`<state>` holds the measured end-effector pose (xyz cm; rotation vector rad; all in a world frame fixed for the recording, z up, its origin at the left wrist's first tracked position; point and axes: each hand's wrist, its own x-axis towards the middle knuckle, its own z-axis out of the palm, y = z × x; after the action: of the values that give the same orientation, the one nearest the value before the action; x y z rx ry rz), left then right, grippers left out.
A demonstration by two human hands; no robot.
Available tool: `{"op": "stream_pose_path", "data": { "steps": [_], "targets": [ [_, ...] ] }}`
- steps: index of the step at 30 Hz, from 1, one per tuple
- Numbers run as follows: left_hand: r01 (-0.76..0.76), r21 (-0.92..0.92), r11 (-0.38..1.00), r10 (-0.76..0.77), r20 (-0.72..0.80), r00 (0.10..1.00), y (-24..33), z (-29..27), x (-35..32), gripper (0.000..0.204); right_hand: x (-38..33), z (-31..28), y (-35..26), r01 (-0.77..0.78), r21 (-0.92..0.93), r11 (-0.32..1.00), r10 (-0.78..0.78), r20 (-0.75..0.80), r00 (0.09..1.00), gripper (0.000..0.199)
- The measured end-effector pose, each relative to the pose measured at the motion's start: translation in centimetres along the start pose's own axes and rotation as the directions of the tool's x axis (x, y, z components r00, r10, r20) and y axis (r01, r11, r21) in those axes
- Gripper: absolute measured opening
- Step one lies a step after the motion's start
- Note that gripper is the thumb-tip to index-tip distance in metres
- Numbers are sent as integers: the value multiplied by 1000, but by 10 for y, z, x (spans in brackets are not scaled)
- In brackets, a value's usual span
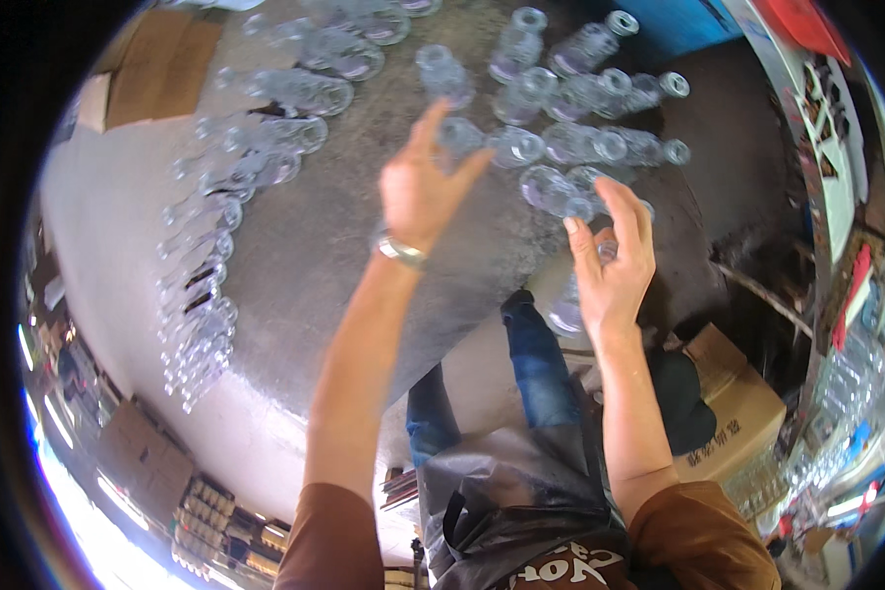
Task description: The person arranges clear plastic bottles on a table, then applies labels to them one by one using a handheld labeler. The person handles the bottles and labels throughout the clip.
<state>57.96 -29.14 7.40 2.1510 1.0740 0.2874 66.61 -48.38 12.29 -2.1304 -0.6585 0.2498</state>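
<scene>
My left hand [418, 192], blurred by motion, reaches over a concrete-grey surface with thumb and forefinger spread. A clear glass bottle [459, 140] is in line with the gap between them; touch cannot be made out. My right hand [618, 261] curves round another clear glass bottle [566, 313]. That bottle tilts, its broad end low and its narrower part showing between thumb and forefinger. Just past the right fingertips stands one more bottle [546, 187]. Several more clear bottles [585, 145] stand in a loose cluster beyond and right of my hands.
Many similar bottles [290, 90] line the left part of the grey surface [324, 256] in a curved row. An open cardboard box [162, 64] sits at the far left, another box [742, 403] at the lower right. A stick [767, 298] juts out at right.
</scene>
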Motion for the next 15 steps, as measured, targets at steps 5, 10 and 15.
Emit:
{"op": "stream_pose_path", "data": {
  "steps": [5, 10, 15],
  "targets": [
    [-30, -85, 996, 11, -211, 977, -21, 13, -10, 33, -9, 28, 37, 12, -120, 993, 17, 236, 972, 28],
    [226, -196, 954, -284, -359, 889, -68, -74, -87, 29, -38, 39, 8, 60, -66, 996, -30, 388, 921, 24],
    [533, -207, 821, -536, -603, 591, -184, -195, -167, 29, -65, 99, -102, -15, 127, 992, -67, 618, 783, 26]
  ]
}}
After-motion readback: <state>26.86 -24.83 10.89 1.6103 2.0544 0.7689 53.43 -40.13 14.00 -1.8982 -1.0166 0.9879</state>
